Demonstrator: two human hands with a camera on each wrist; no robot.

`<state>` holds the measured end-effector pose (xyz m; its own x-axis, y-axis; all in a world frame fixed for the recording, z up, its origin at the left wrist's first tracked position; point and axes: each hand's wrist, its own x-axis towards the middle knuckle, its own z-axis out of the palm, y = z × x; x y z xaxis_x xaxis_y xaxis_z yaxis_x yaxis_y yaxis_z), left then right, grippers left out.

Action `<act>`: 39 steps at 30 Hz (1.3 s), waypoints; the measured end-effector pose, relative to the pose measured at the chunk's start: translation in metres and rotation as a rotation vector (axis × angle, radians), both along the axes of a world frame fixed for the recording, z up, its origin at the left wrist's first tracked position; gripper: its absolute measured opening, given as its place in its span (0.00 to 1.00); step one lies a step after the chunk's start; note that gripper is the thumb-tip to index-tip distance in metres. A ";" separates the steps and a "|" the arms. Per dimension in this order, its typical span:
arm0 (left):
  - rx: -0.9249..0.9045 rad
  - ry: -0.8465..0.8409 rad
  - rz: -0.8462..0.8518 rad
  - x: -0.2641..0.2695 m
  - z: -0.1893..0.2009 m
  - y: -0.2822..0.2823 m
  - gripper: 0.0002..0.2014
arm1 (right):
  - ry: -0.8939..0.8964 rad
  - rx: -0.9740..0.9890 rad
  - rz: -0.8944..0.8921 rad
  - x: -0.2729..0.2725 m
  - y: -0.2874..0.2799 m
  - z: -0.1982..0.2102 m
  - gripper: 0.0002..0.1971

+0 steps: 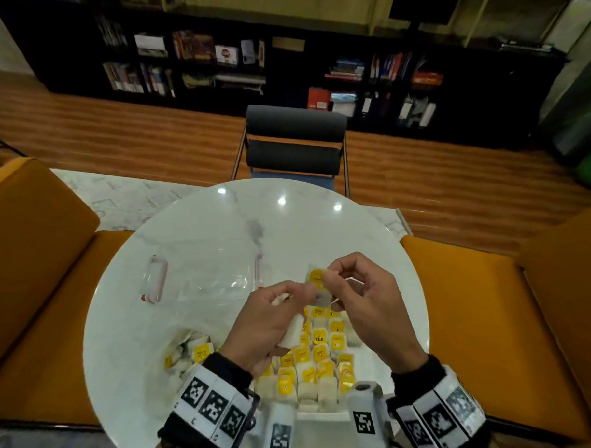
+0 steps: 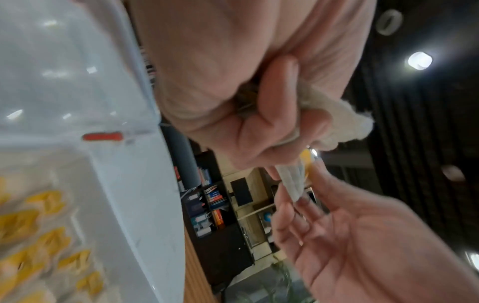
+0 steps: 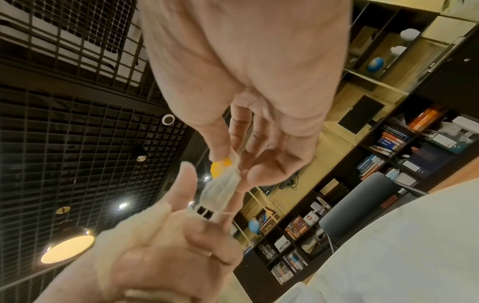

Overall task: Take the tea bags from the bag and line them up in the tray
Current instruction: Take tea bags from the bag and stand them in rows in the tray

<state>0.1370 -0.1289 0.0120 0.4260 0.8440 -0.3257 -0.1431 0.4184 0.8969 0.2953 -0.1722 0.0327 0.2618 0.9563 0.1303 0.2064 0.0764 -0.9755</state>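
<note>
Tea bag (image 1: 319, 288) pinched by right hand (image 1: 365, 308) above tray (image 1: 306, 414); more tea bags (image 1: 292, 332) gripped in left hand (image 1: 268, 326), at 9 o'clock of right.

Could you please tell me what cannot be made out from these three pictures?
- Tray outline: head view, near edge behind the wrist cameras.
- Print on the tea bag tag: head view, too small.
- How many bags the left hand grips: fingers cover them.
- Tray rows: left wrist view, blurred.
</note>
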 end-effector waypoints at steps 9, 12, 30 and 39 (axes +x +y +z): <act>0.103 0.087 -0.055 0.020 0.008 -0.007 0.07 | 0.107 -0.064 -0.006 0.017 -0.009 0.001 0.05; 0.112 0.086 -0.039 0.029 0.011 -0.008 0.07 | 0.093 -0.063 0.010 0.026 -0.011 0.001 0.04; 0.286 0.082 -0.018 0.045 -0.004 -0.006 0.11 | -0.108 -0.004 0.011 0.057 -0.013 0.001 0.04; 0.295 0.074 0.043 0.045 -0.009 -0.001 0.07 | -0.172 0.000 -0.003 0.061 -0.009 -0.003 0.05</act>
